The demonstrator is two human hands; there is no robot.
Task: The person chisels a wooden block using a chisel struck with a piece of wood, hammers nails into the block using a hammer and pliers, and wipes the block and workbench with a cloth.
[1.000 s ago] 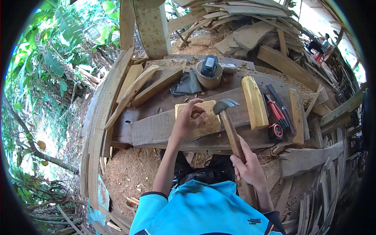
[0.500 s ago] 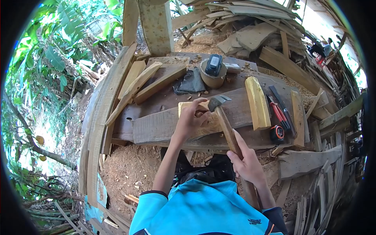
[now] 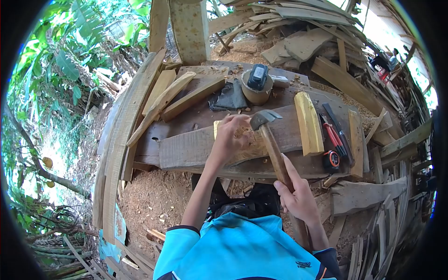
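In my right hand (image 3: 296, 198) is the long wooden handle of an adze (image 3: 275, 156), with fingers wrapped around it below the middle. The adze stands tilted, its dark steel head (image 3: 264, 119) up and its curved edge pointing right. My left hand (image 3: 229, 137) is raised just left of the head, fingers half bent and apart, nearly touching the metal; contact is unclear. Behind that hand a pale yellow piece of wood (image 3: 216, 128) shows in part, mostly hidden. Under both lies a wide grey plank (image 3: 186, 148) with light shavings on it.
On the bench (image 3: 149, 151) to the right are a yellow wood block (image 3: 308, 123), red-handled pliers (image 3: 333, 137) and a tape measure (image 3: 332, 159). Farther back stand a round container (image 3: 255, 95) with a battery (image 3: 258, 77) on top, and a dark cloth (image 3: 228, 97). Long boards (image 3: 122, 126) flank the left.
My left fingers have straightened slightly and shifted near the adze head. The adze has turned a little, and the whole view has drifted slightly right.
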